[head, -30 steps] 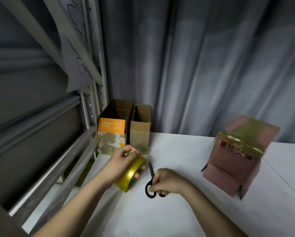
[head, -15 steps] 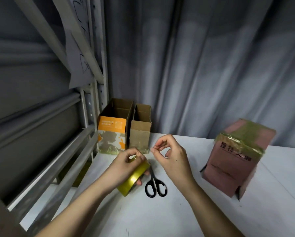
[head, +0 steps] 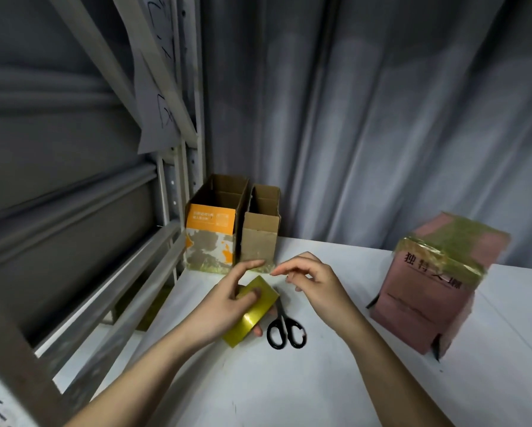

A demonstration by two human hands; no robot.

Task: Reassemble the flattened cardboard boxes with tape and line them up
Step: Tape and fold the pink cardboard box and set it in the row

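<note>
Two open-topped boxes noted upright at the back left of the desk [head: 320,380]: orange-printed box [head: 211,234] and plain brown box [head: 260,231], side by side and touching or nearly so. Pink box [head: 428,291] well apart at right, taped over its top, resting tilted on splayed lower flaps. Tape roll [head: 252,312] gripped in left hand [head: 224,303], thumb pressed on the outer face, index finger extended past it. Right hand [head: 312,282] holding nothing, fingers loosely curled, fingertips hovering just beside the roll, judged to be searching for the free tape end. Scissors [head: 284,329] lying on the desk just beside the roll, blades partly hidden beneath it. Risks, as judgement: free end hard to find on glossy tape, likely to split or tear narrow when picked; pulled strip liable to fold and stick to itself or to fingers with no box close by; blades under the roll a snag hazard; pink box, unsteady on its flaps, prone to tipping if nudged; line-up incomplete while pink box stands apart.
</note>
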